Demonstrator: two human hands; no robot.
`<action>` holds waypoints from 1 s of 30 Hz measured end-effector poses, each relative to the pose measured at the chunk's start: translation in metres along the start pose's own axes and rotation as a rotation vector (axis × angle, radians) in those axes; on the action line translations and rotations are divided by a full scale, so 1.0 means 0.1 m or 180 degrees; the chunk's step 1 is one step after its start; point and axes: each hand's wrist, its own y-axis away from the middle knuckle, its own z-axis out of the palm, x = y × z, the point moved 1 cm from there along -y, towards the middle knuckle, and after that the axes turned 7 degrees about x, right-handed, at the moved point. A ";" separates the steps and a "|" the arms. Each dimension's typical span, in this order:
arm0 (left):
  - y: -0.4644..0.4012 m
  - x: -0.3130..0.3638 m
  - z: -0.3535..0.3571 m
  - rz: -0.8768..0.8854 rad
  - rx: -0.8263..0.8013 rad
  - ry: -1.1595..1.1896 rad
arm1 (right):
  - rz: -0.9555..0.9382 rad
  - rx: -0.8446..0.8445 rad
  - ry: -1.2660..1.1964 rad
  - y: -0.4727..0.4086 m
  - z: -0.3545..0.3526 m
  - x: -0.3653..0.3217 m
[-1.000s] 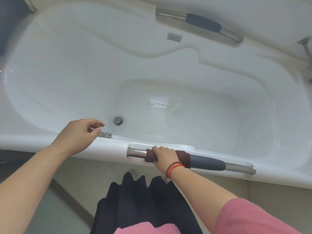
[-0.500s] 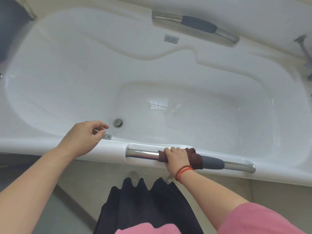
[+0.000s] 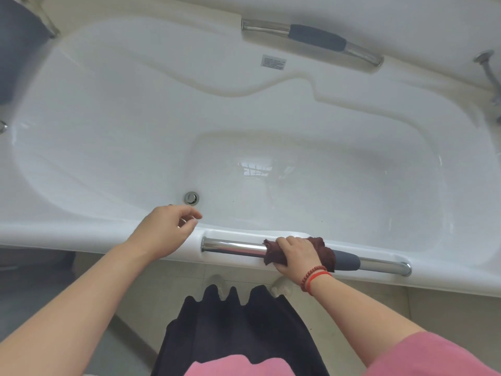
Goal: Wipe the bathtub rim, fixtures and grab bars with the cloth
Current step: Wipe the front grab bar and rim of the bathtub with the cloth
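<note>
Fingers (image 3: 287,241) of the right hand (image 3: 295,253) clamp the dark red cloth (image 3: 324,252) around the near grab bar (image 3: 235,246), so it rubs all round; the left hand (image 3: 165,233), loosely curled and empty, braces on the bathtub rim (image 3: 67,234).

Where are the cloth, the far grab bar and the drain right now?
cloth (image 3: 324,251): head view, on the dark red fabric right of the knuckles.
far grab bar (image 3: 315,37): head view, on its grey grip sleeve.
drain (image 3: 191,198): head view, on the round metal cap.
</note>
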 end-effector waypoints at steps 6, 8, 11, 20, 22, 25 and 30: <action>0.07 0.10 0.13 0.0023 -0.0075 0.0060 | 0.0415 -0.0327 0.0438 -0.14 0.04 -0.28; 0.09 0.16 0.22 0.0040 -0.0136 0.0146 | 0.0366 -0.0370 0.0491 -0.20 0.08 -0.39; 0.08 0.26 0.35 0.0091 -0.0251 0.0220 | 0.0217 -0.0321 0.0390 -0.22 0.09 -0.42; 0.03 0.31 0.33 0.0113 -0.0138 0.0371 | 0.0185 -0.0118 0.0057 0.03 -0.02 0.03; 0.04 0.33 0.36 0.0129 -0.0134 0.0381 | 0.0413 -0.0289 0.0284 -0.02 -0.01 -0.08; 0.05 0.38 0.42 0.0186 -0.0224 0.0338 | 0.0563 -0.0398 0.0467 -0.11 0.03 -0.29; 0.03 0.50 0.49 0.0259 -0.0317 0.0306 | 0.0239 -0.0175 0.0107 -0.04 0.04 -0.10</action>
